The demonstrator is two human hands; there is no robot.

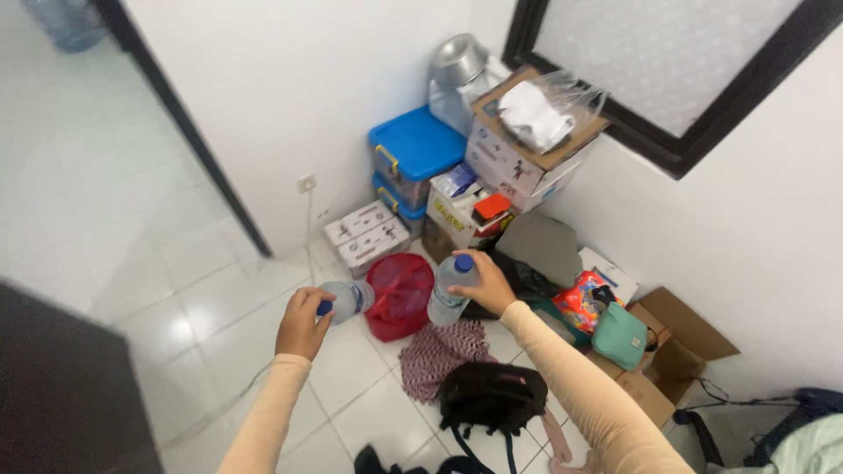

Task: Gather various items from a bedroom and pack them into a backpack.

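Two clear plastic bottles with blue caps are up in the air, one in each hand. The left hand (pixel 303 322) grips the cap end of the left bottle (pixel 349 298), which lies on its side and points away to the right. The fingers of the left hand are closed around that end. The right hand (pixel 485 283) holds the right bottle (pixel 450 292) upright, with its fingers wrapped around the back of it, near the top.

Both bottles hang over a white tiled floor (pixel 184 307). Just under and between them is a red mesh basket (pixel 399 294). A checked cloth (pixel 439 353) lies near it, and a black bag (pixel 492 397) lies closer to the person. Boxes and a blue tub (pixel 417 145) are stacked in the corner behind.

The left bottle looks the riskier one to me. It is held only by its end, so it could tip down or slip out and fall on the hard floor. If its cap is loose, anything inside could spill, though I cannot tell whether the bottles hold any water. The right bottle seems safer, but a weak grip could drop it onto the basket.
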